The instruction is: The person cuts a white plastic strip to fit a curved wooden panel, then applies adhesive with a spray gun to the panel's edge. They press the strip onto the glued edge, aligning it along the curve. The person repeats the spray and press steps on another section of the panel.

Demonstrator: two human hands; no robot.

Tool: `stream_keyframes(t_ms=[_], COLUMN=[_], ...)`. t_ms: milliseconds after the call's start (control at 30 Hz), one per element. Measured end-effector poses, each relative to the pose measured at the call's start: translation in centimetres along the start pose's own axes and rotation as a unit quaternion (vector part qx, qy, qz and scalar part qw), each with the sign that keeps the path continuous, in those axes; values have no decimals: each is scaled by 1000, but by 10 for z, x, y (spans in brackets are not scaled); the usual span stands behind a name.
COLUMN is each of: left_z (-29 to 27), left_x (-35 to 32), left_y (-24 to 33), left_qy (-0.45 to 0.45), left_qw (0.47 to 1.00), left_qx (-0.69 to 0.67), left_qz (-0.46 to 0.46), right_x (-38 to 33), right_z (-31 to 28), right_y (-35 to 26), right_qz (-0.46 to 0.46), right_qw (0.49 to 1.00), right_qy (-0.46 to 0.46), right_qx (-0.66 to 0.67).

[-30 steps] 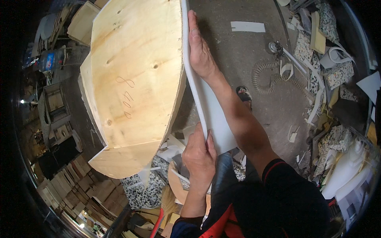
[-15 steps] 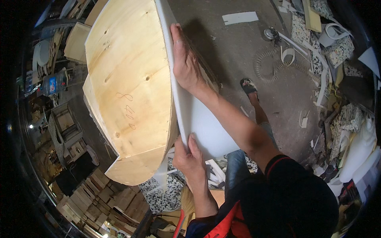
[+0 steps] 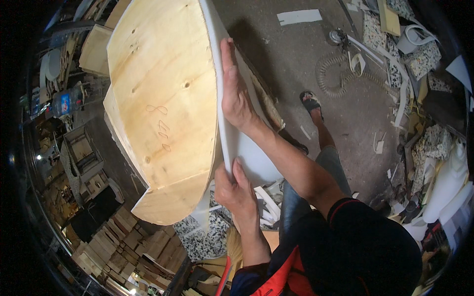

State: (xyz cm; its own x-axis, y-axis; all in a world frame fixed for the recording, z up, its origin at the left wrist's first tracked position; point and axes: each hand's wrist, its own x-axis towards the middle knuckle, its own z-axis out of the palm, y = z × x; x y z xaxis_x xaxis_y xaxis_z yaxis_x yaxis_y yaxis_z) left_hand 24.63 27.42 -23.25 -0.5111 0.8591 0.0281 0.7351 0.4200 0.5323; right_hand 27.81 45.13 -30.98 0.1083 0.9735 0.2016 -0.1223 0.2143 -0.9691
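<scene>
A large pale plywood panel (image 3: pixel 160 93) with a curved outline and pencil marks stands in front of me, left of centre. White foam sheet (image 3: pixel 253 157) runs along its right edge and wraps back around the side. My left hand (image 3: pixel 234 191) grips the foam near the panel's lower right edge, thumb on the outer face and fingers partly hidden. Higher up, my right hand (image 3: pixel 238 101) lies flat with fingers stretched along the foam, pressing it against the panel's edge. A rough brown edge (image 3: pixel 266 101) shows behind the foam.
Speckled foam block (image 3: pixel 200 239) and a red-handled brush (image 3: pixel 232 251) lie below my left arm. On the floor at right are a coiled air hose (image 3: pixel 332 81), a white strip (image 3: pixel 299 17) and foam scraps (image 3: pixel 423 61). Wood offcuts (image 3: pixel 116 239) are stacked at lower left.
The panel's right edge has shifted slightly right. My right hand has slid down a little along the foam, and more of the rough brown edge behind shows. My left hand keeps its grip.
</scene>
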Motion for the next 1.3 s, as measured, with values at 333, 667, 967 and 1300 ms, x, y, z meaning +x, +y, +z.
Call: stream_keyframes(t_ms=[333,667,967,1300], left_z=[-62,-1,-12,-34], left_x=[27,231,231,250], left_y=[-4,5,6,33], left_qy=[36,-80,-91,-132], left_qw=[992,967,971,971], left_qx=[84,206,189,182], left_qz=[92,124,111,76], right_x=[-41,50,305,360], right_z=[8,-12,28,42], right_y=[-6,-9,45,63], right_qz=[17,32,94,218], right_qw=[999,996,977,927], right_qy=[25,-80,-191,-227], right_qx=[-31,-28,2,206])
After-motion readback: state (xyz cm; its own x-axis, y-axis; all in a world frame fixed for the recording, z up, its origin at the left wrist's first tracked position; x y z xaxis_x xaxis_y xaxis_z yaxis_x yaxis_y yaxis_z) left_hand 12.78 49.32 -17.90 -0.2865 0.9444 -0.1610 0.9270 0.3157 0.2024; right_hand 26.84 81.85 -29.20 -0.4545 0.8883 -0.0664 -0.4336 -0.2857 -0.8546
